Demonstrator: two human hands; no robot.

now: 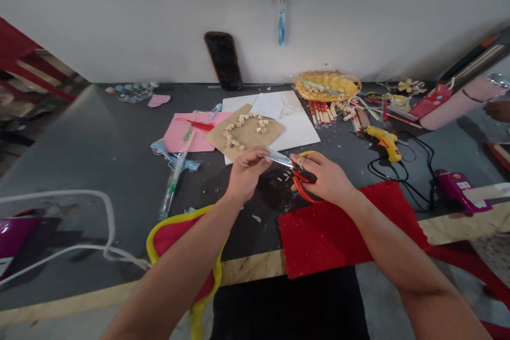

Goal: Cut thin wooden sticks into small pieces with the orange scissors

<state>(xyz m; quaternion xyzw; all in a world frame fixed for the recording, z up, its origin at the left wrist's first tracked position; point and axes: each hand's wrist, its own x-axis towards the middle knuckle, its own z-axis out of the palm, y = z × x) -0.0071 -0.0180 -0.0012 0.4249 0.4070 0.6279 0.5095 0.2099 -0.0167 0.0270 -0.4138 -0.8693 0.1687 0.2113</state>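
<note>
My right hand (324, 178) is closed around the handles of red scissors (305, 186), whose metal blades point left. At the blade tips my left hand (247, 172) is closed in a pinch, thumb against fingers. Whatever is between those fingertips is too small or hidden to make out. Just beyond the hands, a curved row of small cream-coloured pieces (230, 135) lies on a brown card (255, 135). Tiny cut bits (285, 174) are scattered on the dark table beneath the scissors.
A red felt cloth (342, 228) hangs over the front edge. Right stand a yellow glue gun (384, 142) with its cord, a yellow basket (329, 85) and a pink bottle (462, 101). Left are blue tassels (175, 159), pink paper (171, 133) and white cable (109, 218). A phone (223, 61) leans on the wall.
</note>
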